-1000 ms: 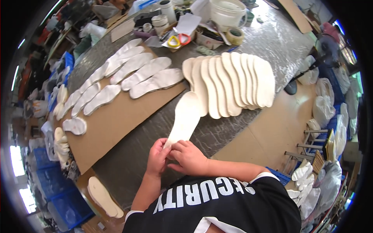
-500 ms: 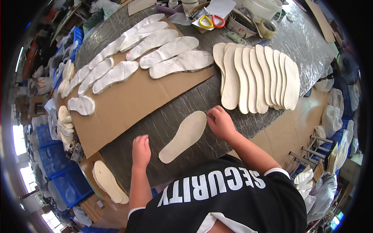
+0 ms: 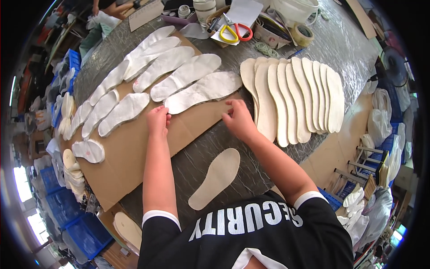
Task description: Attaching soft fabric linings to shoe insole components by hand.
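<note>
My left hand (image 3: 158, 121) is at the narrow left end of the nearest white fabric-covered insole (image 3: 201, 93), its fingertips pinched on the edge. That insole lies on a brown cardboard sheet (image 3: 130, 157). Over the cardboard's right edge, just below the insole's wide end, my right hand (image 3: 238, 120) is empty, with its bent fingers apart from the thumb. A single beige insole (image 3: 216, 178) lies flat on the dark table, between my forearms and close to my body. Several more white insoles (image 3: 172, 65) lie in slanted rows on the cardboard.
Right of my right hand, several cream insoles (image 3: 289, 101) overlap in a fanned row. Scissors (image 3: 236, 33), a tape roll (image 3: 303, 34) and a white bucket (image 3: 295, 11) stand at the back. Blue crates (image 3: 85, 233) are beyond the left edge; a metal stepladder (image 3: 363, 163) is at right.
Both hands have moved away from my body, from beside the single beige insole to the nearest white insole. The beige insole is left on the table. The view has shifted slightly.
</note>
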### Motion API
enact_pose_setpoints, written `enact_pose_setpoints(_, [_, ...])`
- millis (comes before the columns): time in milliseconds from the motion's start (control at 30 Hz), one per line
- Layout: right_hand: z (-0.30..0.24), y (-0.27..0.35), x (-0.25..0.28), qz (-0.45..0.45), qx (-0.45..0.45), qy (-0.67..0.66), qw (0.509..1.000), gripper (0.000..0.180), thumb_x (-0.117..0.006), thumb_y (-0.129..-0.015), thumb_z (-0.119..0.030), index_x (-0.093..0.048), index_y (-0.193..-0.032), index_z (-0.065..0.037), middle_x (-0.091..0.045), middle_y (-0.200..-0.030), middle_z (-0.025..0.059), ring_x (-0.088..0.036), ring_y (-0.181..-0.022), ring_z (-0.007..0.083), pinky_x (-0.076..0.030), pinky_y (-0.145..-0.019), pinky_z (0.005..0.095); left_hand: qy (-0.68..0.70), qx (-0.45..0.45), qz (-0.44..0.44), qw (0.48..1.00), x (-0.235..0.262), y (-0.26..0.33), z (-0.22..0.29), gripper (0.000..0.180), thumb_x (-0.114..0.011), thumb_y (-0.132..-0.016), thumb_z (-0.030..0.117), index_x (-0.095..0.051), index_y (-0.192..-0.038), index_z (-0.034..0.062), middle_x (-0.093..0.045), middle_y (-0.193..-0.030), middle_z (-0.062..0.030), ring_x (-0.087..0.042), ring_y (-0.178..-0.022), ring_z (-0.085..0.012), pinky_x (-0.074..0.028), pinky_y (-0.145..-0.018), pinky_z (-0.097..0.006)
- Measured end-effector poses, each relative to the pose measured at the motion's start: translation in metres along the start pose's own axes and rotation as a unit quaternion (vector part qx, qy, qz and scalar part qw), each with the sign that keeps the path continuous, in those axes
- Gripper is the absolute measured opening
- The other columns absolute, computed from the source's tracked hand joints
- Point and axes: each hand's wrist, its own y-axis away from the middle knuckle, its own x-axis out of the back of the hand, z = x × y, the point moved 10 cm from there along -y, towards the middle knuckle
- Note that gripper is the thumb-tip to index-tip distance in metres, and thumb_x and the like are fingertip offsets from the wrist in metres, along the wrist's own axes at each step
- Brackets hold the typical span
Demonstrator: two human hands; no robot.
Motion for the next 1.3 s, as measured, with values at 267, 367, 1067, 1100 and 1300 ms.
enact_pose_setpoints(267, [0.006,0.101,-0.055,-0.251,0.112,0.326,0.905,0.025,-0.072,-0.076,-0.02,-0.066,-0.095,-0.006,-0.059,-0.106,0.011,-0.055,-0.106,0.0294,-0.046,-0.089,0.0441,0.198,0.103,-0.069,0.972,0.023,0.099,-0.074,0.005,-0.06,-0.086,0.001,-0.056,-0.087,0.0048,-0.059,-0.071,-0.004,-0.057,-0.055,-0.0123,-0.046,-0.047,-0.025])
enact_pose_setpoints(367, [0.019,0.131,-0.048,-0.248,0.145,0.299,0.91,0.014,-0.068,-0.077,-0.014,-0.064,-0.089,-0.008,-0.062,-0.098,0.0092,-0.057,-0.097,0.0299,-0.046,-0.087,0.0436,0.192,0.149,-0.077,0.967,0.04,0.147,-0.116,0.007,-0.059,-0.084,0.001,-0.056,-0.084,0.0058,-0.061,-0.071,-0.005,-0.059,-0.056,-0.0139,-0.048,-0.049,-0.027])
enact_pose_setpoints(1067, [-0.058,0.248,0.043,-0.389,0.364,-0.043,0.845,0.026,-0.066,-0.061,0.004,-0.063,-0.082,-0.011,-0.058,-0.092,0.0024,-0.054,-0.096,0.0266,-0.038,-0.09,0.0434,-0.202,-0.009,-0.003,0.979,0.131,0.308,-0.156,0.031,-0.071,-0.083,0.012,-0.061,-0.105,-0.0052,-0.068,-0.1,-0.0153,-0.067,-0.089,-0.0216,-0.053,-0.079,-0.033])
enact_pose_setpoints(1100, [-0.063,0.247,0.039,-0.391,0.367,-0.044,0.843,0.026,-0.066,-0.061,0.004,-0.063,-0.082,-0.011,-0.058,-0.092,0.0024,-0.054,-0.096,0.0266,-0.038,-0.09,0.0434,-0.128,-0.093,-0.114,0.981,0.096,0.314,-0.139,0.041,-0.077,-0.079,0.02,-0.058,-0.107,-0.0029,-0.065,-0.11,-0.0157,-0.063,-0.101,-0.0224,-0.049,-0.088,-0.035])
enact_pose_setpoints(1300, [-0.094,0.227,0.024,-0.328,0.404,-0.07,0.851,0.024,-0.065,-0.064,0.002,-0.063,-0.084,-0.011,-0.059,-0.092,0.004,-0.055,-0.096,0.0283,-0.04,-0.088,0.0431,0.005,-0.108,-0.418,0.902,-0.02,0.361,-0.15,0.071,-0.092,-0.061,0.031,-0.046,-0.11,0.0066,-0.048,-0.133,-0.0126,-0.047,-0.124,-0.023,-0.036,-0.107,-0.038])
